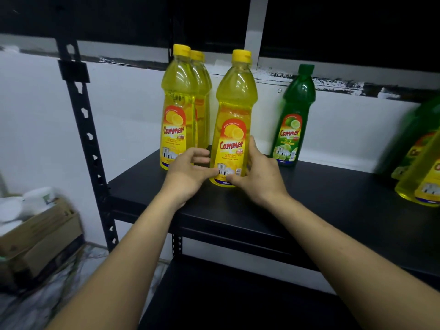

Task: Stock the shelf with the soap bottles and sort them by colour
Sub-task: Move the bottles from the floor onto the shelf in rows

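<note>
A yellow lemon soap bottle (232, 129) stands upright on the black shelf board (321, 201), near its front. My right hand (259, 175) grips its lower right side, thumb across the front of the base. My left hand (188, 173) holds the lower left side, thumb on the label and fingers curled at the edge. Two more yellow bottles (179, 103) stand close together just left and behind. A green lime bottle (295, 115) stands at the back wall to the right.
At the right edge a green bottle (421, 129) and a yellow bottle (426, 184) appear blurred on the shelf. A black slotted upright (82, 115) frames the left side. A lower shelf board (226, 296) lies beneath. A cardboard box (42, 232) with white items sits on the floor, left.
</note>
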The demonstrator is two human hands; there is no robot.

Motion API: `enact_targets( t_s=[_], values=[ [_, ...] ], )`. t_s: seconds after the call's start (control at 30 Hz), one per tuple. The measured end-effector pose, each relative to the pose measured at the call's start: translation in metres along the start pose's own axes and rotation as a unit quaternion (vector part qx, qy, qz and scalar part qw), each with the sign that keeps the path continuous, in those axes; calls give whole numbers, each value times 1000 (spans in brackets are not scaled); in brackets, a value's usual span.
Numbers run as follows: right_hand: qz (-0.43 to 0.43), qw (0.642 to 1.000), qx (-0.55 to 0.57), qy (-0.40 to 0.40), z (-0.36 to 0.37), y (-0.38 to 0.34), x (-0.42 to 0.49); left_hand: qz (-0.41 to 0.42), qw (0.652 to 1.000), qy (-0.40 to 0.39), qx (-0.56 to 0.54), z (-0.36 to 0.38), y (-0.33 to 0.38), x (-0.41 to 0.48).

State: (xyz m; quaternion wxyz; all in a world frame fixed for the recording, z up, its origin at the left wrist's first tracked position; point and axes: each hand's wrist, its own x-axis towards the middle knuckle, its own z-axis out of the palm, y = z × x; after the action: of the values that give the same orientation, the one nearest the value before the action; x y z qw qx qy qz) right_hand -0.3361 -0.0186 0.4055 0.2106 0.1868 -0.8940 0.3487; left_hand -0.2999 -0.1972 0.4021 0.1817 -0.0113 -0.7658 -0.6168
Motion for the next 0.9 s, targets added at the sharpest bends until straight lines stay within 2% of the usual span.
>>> enact_targets(
  t_s=[0.27,0.5,0.77,0.9],
  values=[
    [-1,999,-27,17,9,-9,-2,-1,999,32,0,1,-2,3],
    [27,999,-6,-18,11,-13,-7,11,995,42,88,4,2,4],
    [40,995,-94,-8,8,-15,-11,-4,992,40,121,4,0,5],
    [45,994,-97,-5,7,-14,-10,-7,987,35,155,9,1,5]
  ],
)
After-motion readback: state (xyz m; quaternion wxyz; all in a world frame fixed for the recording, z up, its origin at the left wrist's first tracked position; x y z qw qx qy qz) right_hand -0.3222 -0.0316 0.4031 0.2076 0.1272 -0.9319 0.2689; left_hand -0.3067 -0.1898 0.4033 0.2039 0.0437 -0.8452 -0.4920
